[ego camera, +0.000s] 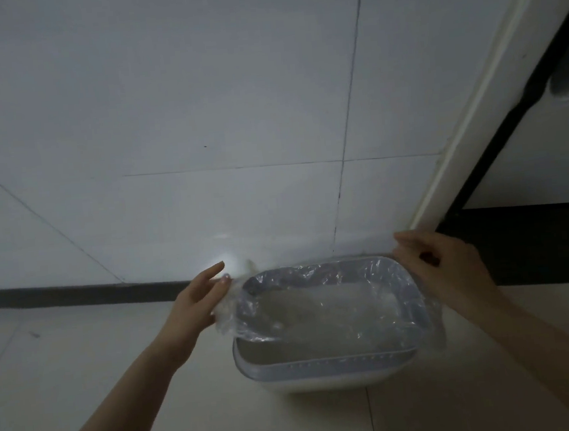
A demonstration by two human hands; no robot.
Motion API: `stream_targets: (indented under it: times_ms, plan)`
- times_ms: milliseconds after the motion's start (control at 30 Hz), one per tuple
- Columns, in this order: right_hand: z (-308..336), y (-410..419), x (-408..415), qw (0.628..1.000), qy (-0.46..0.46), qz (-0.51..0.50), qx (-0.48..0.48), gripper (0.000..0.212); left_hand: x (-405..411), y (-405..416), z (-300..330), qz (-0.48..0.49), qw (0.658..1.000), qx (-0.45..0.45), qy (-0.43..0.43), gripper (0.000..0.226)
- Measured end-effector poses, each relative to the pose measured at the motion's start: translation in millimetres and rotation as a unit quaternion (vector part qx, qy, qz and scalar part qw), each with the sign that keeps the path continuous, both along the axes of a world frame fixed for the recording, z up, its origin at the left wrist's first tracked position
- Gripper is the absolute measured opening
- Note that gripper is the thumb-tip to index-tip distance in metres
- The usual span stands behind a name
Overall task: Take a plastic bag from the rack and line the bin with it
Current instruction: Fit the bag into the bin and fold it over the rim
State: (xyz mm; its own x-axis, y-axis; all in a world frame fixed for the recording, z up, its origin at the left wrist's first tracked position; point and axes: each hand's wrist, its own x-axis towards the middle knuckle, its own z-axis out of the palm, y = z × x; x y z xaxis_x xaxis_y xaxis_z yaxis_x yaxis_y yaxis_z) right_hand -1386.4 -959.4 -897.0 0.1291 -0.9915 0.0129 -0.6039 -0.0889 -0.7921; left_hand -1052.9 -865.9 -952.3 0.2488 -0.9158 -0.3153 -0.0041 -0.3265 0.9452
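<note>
A white rectangular bin [324, 376] stands on the floor against the wall. A clear plastic bag [322, 311] hangs inside it, its mouth folded over the far, left and right rims; the near rim [327, 363] is bare. My left hand [201, 298] is at the bin's far left corner, thumb and fingers pinching the bag's edge. My right hand [442, 263] is at the far right corner, fingers curled on the bag's edge over the rim.
A white tiled wall [199, 119] rises behind the bin, with a dark skirting strip [76, 292] at its foot. A white door frame [467, 113] and dark door edge [514, 109] stand at the right. The floor [85, 387] is pale tile.
</note>
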Motion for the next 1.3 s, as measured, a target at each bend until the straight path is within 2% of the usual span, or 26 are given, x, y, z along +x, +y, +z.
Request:
stream_targets:
  times_ms: [67,167,233,300,367,500,567,700,833,967,1067,1133,1200,1300]
  plan:
    - [10,30,21,0.993,0.035,0.093,-0.058,0.027,1,13,3,-0.001,1.000,0.026,-0.002,0.056]
    - [6,70,61,0.954,0.128,0.259,-0.082,0.041,-1,22,8,-0.001,0.999,0.051,-0.003,0.057]
    - [-3,85,84,0.938,0.173,0.292,-0.076,0.053,-2,24,11,0.030,0.998,0.043,0.026,0.057]
    - [-13,94,103,0.937,0.196,0.277,-0.082,0.055,-2,26,12,0.052,0.997,0.034,0.051,0.050]
    - [-17,100,117,0.945,0.187,0.252,-0.090,0.046,-1,30,11,0.060,0.995,0.041,0.063,0.042]
    - [-16,110,132,0.942,0.192,0.248,-0.120,0.010,2,38,4,0.057,0.991,0.057,0.104,0.034]
    - [-17,115,134,0.931,0.204,0.237,-0.186,0.014,5,42,2,0.028,0.990,0.063,0.127,0.039]
    - [-25,130,136,0.881,0.230,0.230,-0.343,0.024,9,48,-1,-0.002,0.978,0.105,0.182,0.037]
    - [-40,139,138,0.850,0.251,0.248,-0.391,0.026,12,57,-5,-0.031,0.985,0.119,0.124,0.037]
    - [-52,140,136,0.856,0.245,0.254,-0.379,0.029,20,62,-18,0.003,0.986,0.122,0.112,0.023]
    - [-57,140,133,0.856,0.248,0.256,-0.374,0.026,18,64,-27,0.009,0.989,0.114,0.090,0.021]
    - [-56,141,132,0.854,0.246,0.264,-0.375,0.025,11,67,-32,0.011,0.993,0.110,0.043,0.024]
    - [-52,143,129,0.855,0.228,0.280,-0.371,0.021,5,72,-34,0.022,0.995,0.092,0.040,0.028]
    - [-40,143,117,0.869,0.169,0.298,-0.357,0.008,2,80,-28,0.093,0.995,0.036,0.018,0.050]
